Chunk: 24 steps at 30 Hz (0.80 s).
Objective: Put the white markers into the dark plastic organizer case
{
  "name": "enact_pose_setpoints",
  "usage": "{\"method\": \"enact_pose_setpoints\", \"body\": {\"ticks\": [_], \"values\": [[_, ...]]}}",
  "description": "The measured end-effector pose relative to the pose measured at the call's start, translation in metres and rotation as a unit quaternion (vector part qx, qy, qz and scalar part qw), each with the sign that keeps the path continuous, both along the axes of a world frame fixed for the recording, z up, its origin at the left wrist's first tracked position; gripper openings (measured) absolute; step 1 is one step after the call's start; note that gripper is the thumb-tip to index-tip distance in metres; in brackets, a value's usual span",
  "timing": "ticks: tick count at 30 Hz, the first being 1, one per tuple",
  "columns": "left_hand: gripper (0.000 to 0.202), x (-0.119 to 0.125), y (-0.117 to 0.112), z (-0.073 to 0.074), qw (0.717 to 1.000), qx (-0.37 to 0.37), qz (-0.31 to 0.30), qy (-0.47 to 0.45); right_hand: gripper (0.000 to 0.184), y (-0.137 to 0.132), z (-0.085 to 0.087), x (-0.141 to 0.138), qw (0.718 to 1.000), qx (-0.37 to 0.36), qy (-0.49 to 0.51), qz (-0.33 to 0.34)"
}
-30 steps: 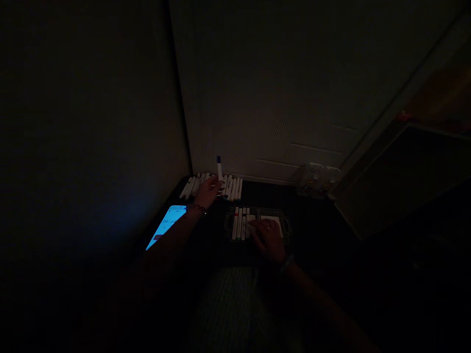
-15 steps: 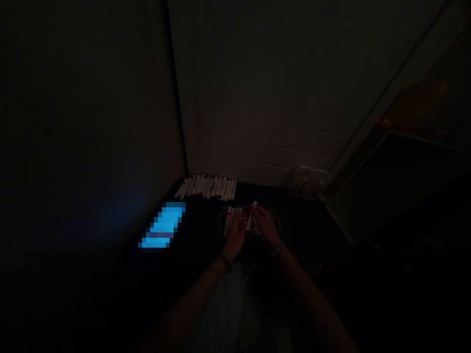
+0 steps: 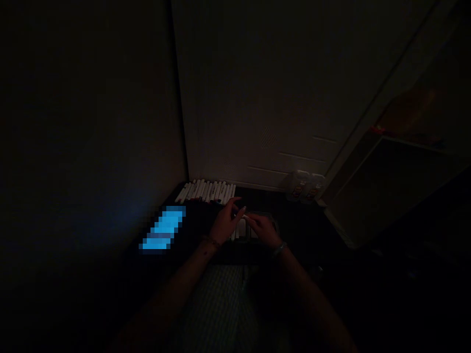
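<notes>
In the dim head view, a slim white marker lies nearly level between my two hands. My right hand is closed round one end of it. The thumb and fingers of my left hand meet at its other end, where a dark part shows. Below them on the dark table is a clear case, partly covered by my hands. White markers stand side by side in its left part, mostly hidden.
A row of several white markers lies at the back left by the wall. A glowing phone-like screen, pixelated, rests at the left. Two clear plastic packages lean on the wall at the back right. A dark framed panel stands farther right.
The marker has turned from upright to nearly level. My left hand has moved left and up, over the case's left side, and now meets the marker's end.
</notes>
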<state>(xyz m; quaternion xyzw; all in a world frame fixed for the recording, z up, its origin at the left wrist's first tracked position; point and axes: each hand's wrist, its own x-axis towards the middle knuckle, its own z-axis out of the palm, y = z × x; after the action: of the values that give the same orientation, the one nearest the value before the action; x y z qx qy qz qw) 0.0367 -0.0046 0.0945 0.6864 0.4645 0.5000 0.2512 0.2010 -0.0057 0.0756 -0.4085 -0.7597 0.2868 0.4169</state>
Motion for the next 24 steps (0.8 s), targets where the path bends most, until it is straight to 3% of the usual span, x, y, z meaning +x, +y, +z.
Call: {"method": "enact_pose_setpoints", "body": {"ticks": [3, 5, 8, 11, 15, 19, 24], "values": [[0.026, -0.003, 0.006, -0.005, 1.0, -0.005, -0.01, -0.002, 0.033, 0.002, -0.005, -0.002, 1.0, -0.007, 0.012, 0.012], [0.027, -0.01, 0.01, -0.014, 0.999, -0.012, 0.019, -0.024, 0.032, 0.005, -0.008, 0.001, 0.999, -0.018, 0.043, -0.007], [0.03, -0.02, 0.013, -0.029, 0.996, -0.028, 0.067, -0.044, 0.035, 0.011, -0.014, 0.01, 0.992, -0.039, 0.092, -0.072], [0.033, -0.025, 0.013, -0.038, 0.995, -0.039, 0.074, -0.047, 0.037, 0.011, -0.02, 0.016, 0.987, -0.034, 0.099, -0.125], [0.035, -0.021, 0.013, -0.046, 0.994, -0.045, 0.082, -0.052, 0.035, 0.002, -0.03, 0.014, 0.984, 0.036, 0.017, -0.176], [0.036, -0.017, 0.017, -0.056, 0.993, -0.045, 0.096, -0.044, 0.033, -0.006, -0.041, 0.006, 0.958, 0.106, -0.079, -0.254], [0.034, -0.015, 0.018, -0.074, 0.995, -0.04, 0.087, -0.006, 0.031, -0.012, -0.047, -0.003, 0.925, 0.136, -0.162, -0.314]]}}
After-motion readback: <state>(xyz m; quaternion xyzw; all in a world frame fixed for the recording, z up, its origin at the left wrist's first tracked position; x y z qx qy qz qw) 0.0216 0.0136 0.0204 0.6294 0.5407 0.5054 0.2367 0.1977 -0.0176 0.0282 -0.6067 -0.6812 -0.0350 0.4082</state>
